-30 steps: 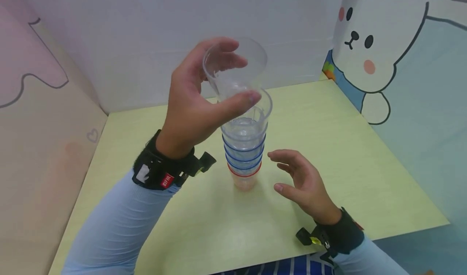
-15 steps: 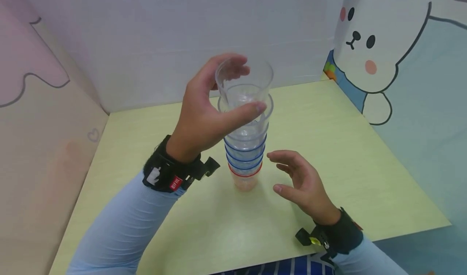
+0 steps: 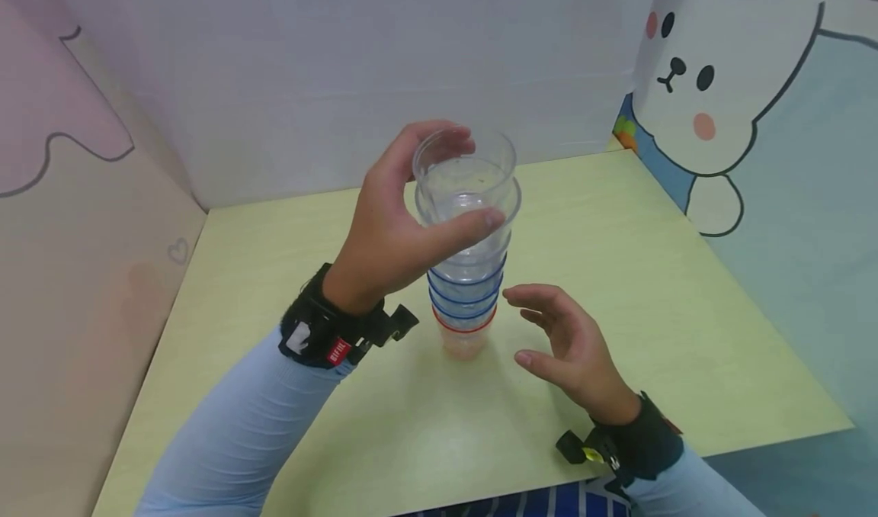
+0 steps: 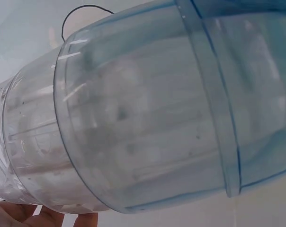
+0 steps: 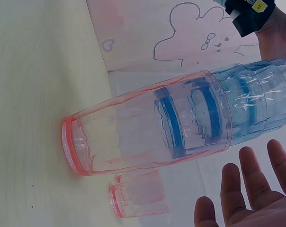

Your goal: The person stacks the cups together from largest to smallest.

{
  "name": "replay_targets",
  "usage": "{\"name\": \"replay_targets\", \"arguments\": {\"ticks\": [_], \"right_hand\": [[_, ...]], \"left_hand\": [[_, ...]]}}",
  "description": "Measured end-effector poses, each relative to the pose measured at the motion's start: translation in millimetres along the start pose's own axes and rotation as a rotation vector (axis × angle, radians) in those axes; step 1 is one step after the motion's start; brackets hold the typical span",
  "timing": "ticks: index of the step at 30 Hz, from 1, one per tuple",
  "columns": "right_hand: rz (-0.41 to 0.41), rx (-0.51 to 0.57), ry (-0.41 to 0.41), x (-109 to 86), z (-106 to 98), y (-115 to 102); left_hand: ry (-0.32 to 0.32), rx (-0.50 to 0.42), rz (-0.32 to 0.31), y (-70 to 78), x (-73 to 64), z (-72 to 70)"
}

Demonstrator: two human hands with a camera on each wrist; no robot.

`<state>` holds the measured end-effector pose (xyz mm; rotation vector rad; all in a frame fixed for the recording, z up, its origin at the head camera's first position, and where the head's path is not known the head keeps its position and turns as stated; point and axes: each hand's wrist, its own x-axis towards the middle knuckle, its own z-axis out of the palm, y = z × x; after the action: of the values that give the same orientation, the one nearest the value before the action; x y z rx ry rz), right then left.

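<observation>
A tall stack of nested plastic cups stands upright on the table: a red-tinted cup (image 3: 463,343) at the bottom, several blue-tinted cups (image 3: 465,292) above it, and clear ones on top. My left hand (image 3: 405,227) grips the topmost clear cup (image 3: 473,178), thumb in front and fingers behind, its lower part inside the cup beneath. Fingertips (image 4: 43,217) show below the clear cups in the left wrist view. My right hand (image 3: 576,349) is beside the stack's lower part, fingers loosely bent, apart from it and holding nothing.
Behind the stack, the right wrist view shows another red-tinted cup (image 5: 140,195), hidden in the head view. The pale yellow table (image 3: 652,296) meets a white back wall (image 3: 309,82) and printed side panels (image 3: 789,158).
My left hand has come down and slightly right, lowering the clear cup into the top of the stack. My right hand has stayed nearly still.
</observation>
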<state>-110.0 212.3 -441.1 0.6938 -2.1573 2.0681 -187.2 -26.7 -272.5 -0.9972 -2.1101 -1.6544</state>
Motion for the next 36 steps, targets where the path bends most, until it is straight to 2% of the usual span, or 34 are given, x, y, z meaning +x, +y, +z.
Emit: {"name": "replay_targets", "arguments": {"ticks": [11, 18, 26, 32, 36], "right_hand": [[0.039, -0.013, -0.003, 0.6, 2, -4], [0.054, -0.023, -0.002, 0.5, 2, -5], [0.067, -0.031, 0.009, -0.2, 1, -1], [0.101, -0.066, 0.029, 0.0, 2, 4], [0.131, -0.068, 0.048, 0.3, 3, 7]], "left_hand": [[-0.096, -0.072, -0.009, 4.5, 0.3, -1.0], [-0.145, -0.103, -0.039, 6.0, 0.7, -1.7], [-0.163, -0.075, -0.038, 5.4, 1.5, -1.3], [-0.189, -0.130, -0.053, 6.1, 1.9, 0.0], [-0.181, -0.157, -0.060, 5.4, 0.2, -0.3]]}}
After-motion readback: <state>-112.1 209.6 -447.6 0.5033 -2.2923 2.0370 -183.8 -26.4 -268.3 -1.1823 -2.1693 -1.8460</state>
